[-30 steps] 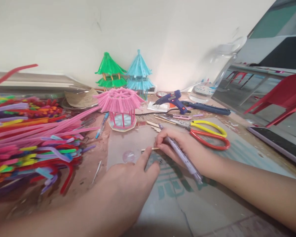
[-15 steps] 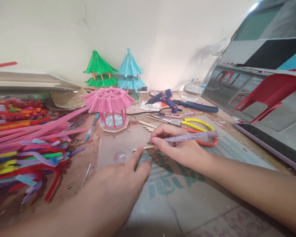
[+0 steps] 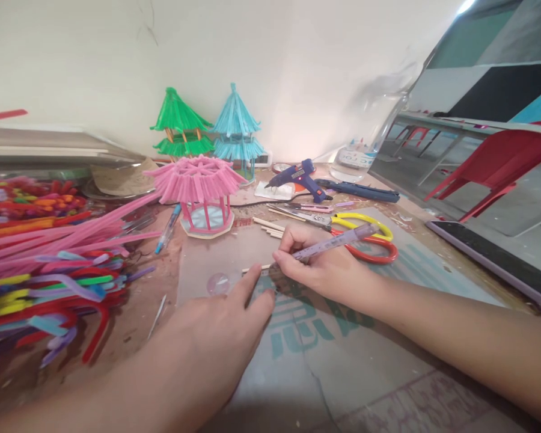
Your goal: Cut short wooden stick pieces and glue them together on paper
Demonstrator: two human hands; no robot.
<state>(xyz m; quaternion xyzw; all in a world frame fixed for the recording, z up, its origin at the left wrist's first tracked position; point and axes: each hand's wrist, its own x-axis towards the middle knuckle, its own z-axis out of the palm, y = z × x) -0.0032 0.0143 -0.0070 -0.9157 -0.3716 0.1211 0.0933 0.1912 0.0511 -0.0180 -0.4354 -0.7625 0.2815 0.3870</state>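
Observation:
My right hand (image 3: pixel 327 270) is closed around a purple pen (image 3: pixel 336 242), whose tip points down and left at a thin wooden stick (image 3: pixel 265 268). The stick lies on a translucent printed sheet (image 3: pixel 293 367). With its index finger stretched out, my left hand (image 3: pixel 216 343) presses on the stick near its left end; the thumb is apart and nothing is gripped. Just beyond the hands are several more thin sticks (image 3: pixel 270 230) and scissors (image 3: pixel 372 249) with red and yellow handles. A small pink pavilion model (image 3: pixel 193 186) with an octagonal base stands behind them.
Bundles of coloured pipe cleaners (image 3: pixel 67 288) cover the left side. A green pavilion model (image 3: pixel 180 117) and a blue one (image 3: pixel 235 117) stand by the wall. A blue glue gun (image 3: pixel 302 177), a clear bottle (image 3: pixel 354 159) and a phone (image 3: pixel 496 255) are farther back and right.
The pen has tilted more upright in my right hand, its rear end moving left and up. My left hand stays on the stick.

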